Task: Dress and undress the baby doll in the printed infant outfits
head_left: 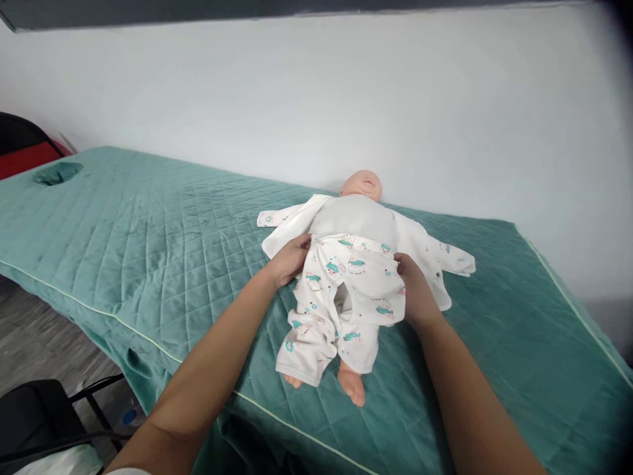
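A baby doll (357, 214) lies on its back on the green quilted bed cover, head toward the wall and feet toward me. White printed baby pants (324, 277) are on its legs, with a split at the crotch and the waistband across the belly. Its white baby shirt (420, 247) is spread open on both sides, leaving the grey torso bare. My left hand (291, 259) is closed on the pants' waistband at the left hip. At the right hip, my right hand (415, 290) grips the side of the pants, its fingers partly hidden.
The padded bed (163, 231) has a face hole (58, 173) at its far left and runs along a white wall (316, 99). A black chair (39, 422) stands at the lower left, beside the bed's front edge. Something red and black is at the far left.
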`<state>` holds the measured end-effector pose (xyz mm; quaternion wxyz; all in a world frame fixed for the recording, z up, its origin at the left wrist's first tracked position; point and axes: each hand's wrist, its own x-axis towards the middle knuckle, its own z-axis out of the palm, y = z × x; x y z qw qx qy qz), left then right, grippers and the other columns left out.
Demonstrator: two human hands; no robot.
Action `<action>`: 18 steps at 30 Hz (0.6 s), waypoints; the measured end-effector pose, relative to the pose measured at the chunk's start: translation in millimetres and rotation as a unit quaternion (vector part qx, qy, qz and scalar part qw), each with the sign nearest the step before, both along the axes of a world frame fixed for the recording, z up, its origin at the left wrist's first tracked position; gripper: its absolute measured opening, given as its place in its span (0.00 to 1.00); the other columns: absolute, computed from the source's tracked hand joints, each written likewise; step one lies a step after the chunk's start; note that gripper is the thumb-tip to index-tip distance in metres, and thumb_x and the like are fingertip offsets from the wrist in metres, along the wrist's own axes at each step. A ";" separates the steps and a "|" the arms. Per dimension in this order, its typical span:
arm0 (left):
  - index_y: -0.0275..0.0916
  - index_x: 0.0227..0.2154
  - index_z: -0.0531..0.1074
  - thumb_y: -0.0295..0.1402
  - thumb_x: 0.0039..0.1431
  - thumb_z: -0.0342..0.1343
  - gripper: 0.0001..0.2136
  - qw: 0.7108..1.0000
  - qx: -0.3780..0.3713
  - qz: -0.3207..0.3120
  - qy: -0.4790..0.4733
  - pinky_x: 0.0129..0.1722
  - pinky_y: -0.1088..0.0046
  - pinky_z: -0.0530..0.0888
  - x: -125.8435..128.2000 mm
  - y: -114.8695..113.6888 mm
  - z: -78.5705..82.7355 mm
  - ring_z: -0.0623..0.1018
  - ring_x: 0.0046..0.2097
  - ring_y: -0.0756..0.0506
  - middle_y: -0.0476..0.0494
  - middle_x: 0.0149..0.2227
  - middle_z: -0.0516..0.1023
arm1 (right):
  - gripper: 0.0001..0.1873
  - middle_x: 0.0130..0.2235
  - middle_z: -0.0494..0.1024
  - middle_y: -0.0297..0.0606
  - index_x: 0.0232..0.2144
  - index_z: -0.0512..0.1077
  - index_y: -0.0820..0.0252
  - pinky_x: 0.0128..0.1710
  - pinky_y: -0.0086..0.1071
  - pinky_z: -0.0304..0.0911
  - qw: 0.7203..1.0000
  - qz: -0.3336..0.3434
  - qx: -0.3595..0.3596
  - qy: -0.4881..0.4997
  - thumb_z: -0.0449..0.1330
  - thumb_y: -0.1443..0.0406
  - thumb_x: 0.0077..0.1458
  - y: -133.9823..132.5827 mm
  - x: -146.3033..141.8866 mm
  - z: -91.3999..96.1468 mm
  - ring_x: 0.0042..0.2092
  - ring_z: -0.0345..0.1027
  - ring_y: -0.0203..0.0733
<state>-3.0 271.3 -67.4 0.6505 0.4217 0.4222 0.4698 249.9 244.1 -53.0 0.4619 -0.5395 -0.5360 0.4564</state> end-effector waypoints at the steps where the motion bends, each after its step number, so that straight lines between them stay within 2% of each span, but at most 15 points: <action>1: 0.41 0.47 0.78 0.30 0.50 0.66 0.19 1.000 -0.003 0.003 -0.008 0.46 0.62 0.79 0.5 0.2 0.6 0.82 0.42 0.40 0.43 0.39 0.84 | 0.20 0.41 0.82 0.39 0.38 0.70 0.50 0.41 0.46 0.72 1.000 -0.006 -0.009 0.008 0.70 0.57 0.43 1.2 0.1 -1.9 0.41 0.76 0.54; 5: 0.40 0.47 0.78 0.30 0.51 0.66 0.18 0.999 -0.016 -0.010 -0.045 0.49 0.61 0.78 2.6 0.3 4.7 0.82 0.45 0.40 0.42 0.40 0.84 | 0.20 0.45 0.82 0.42 0.39 0.71 0.50 0.46 0.49 0.71 1.000 -0.017 -0.013 -0.013 0.70 0.57 0.43 4.4 -0.8 -5.4 0.44 0.76 0.56; 10: 0.39 0.47 0.77 0.30 0.52 0.66 0.17 0.998 -0.023 -0.012 -0.055 0.54 0.59 0.76 3.8 0.1 8.2 0.82 0.47 0.40 0.42 0.42 0.85 | 0.17 0.46 0.82 0.41 0.41 0.75 0.52 0.49 0.49 0.69 0.998 0.018 0.027 -0.045 0.68 0.57 0.47 3.0 -4.7 -0.8 0.44 0.76 0.54; 18: 0.40 0.49 0.77 0.31 0.52 0.67 0.20 0.997 -0.020 -0.021 -0.068 0.56 0.57 0.76 3.9 -1.6 9.5 0.82 0.50 0.39 0.42 0.46 0.84 | 0.14 0.39 0.83 0.38 0.37 0.77 0.55 0.41 0.41 0.69 0.999 -0.013 0.046 -0.023 0.67 0.58 0.47 5.0 -5.6 -3.1 0.42 0.75 0.50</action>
